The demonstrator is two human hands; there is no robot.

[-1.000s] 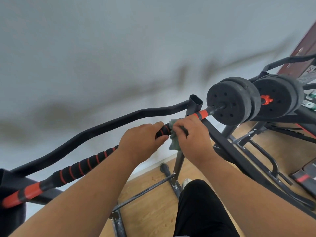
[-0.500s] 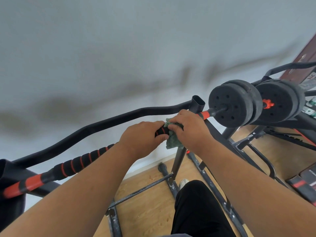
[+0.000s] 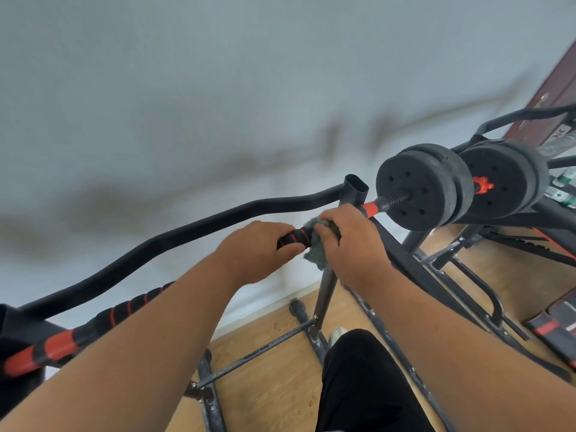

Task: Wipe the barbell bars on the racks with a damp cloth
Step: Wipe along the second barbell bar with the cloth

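Note:
A barbell bar (image 3: 124,308) with black foam grip and red rings runs from the lower left up to the right across a black rack (image 3: 353,190). My left hand (image 3: 258,254) grips the bar near its middle. Just to its right, my right hand (image 3: 349,244) holds a grey-green cloth (image 3: 316,252) wrapped round the bar. Beyond that hand the bar shows a red sleeve (image 3: 369,208), then black weight plates (image 3: 420,187) with a red collar (image 3: 481,185) between them.
A curved black rack handle (image 3: 187,229) runs behind the bar, close to a pale wall. The rack's legs and crossbars (image 3: 258,350) stand on a wooden floor. More black frames (image 3: 486,288) and red-striped gear (image 3: 548,328) crowd the right. My black-trousered leg (image 3: 364,381) is below.
My right hand with the cloth has slid slightly rightward and up along the bar, toward the red sleeve. My left hand keeps its grip on the bar.

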